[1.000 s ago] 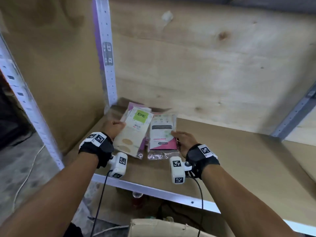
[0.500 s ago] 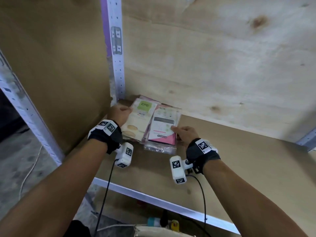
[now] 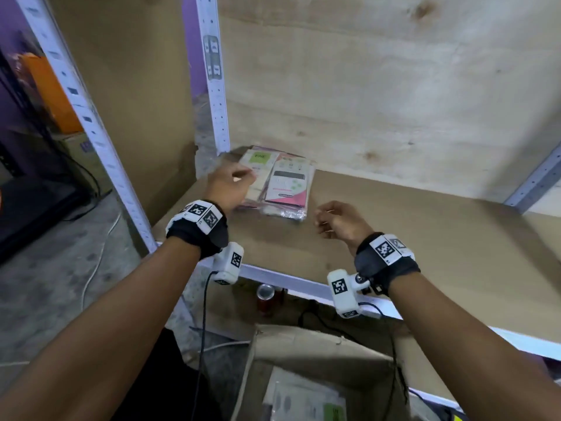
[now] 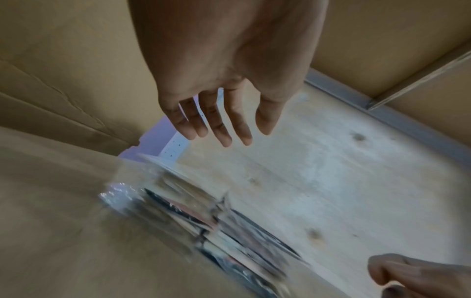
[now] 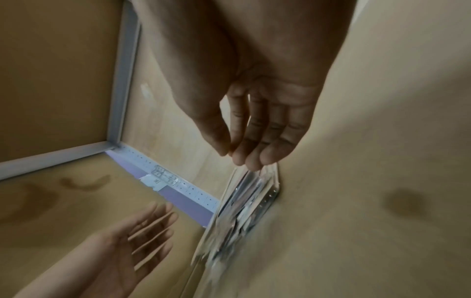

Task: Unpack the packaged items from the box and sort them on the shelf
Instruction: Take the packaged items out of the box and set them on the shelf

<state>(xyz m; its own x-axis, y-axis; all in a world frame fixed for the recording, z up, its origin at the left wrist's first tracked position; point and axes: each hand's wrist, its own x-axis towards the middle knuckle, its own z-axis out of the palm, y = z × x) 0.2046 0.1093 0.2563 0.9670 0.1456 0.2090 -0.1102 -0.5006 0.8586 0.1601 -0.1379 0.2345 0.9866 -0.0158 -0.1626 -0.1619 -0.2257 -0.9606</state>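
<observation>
I am standing at the plywood shelf [image 3: 394, 235], both hands hovering empty over its board; the open cardboard box [image 3: 306, 354] is sitting below and nearer me, more packets showing inside. The stack of plastic-wrapped packets [image 3: 277, 185] is lying flat in the shelf's back-left corner, long axis running away from me. My left hand [image 3: 230, 185], fingers loosely spread, is hanging just beside the stack's left edge; my right hand [image 3: 337, 221], fingers relaxed and gripping nothing, is hanging near its front-right corner
</observation>
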